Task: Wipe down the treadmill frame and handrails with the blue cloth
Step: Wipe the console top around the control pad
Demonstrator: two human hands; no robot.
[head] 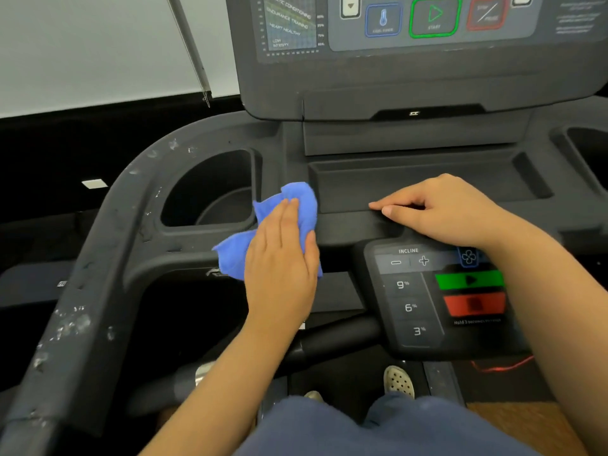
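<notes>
A crumpled blue cloth [296, 205] lies on the dark treadmill frame [355, 227], between the left cup holder and the centre tray. My left hand [279, 255] presses flat on the cloth, fingers together and pointing forward, covering its middle. My right hand [441, 209] rests on the front ledge of the tray with its fingers loosely curled and holds nothing. The left handrail [98, 258] curves from the console toward me and carries several pale smudges and spots.
A deep cup holder [210, 192] sits left of the cloth. The shallow tray [414, 179] lies ahead of my right hand. A control pad [437, 291] with incline, green and red buttons is under my right wrist. The display console [411, 44] rises behind. A shoe [398, 380] shows below.
</notes>
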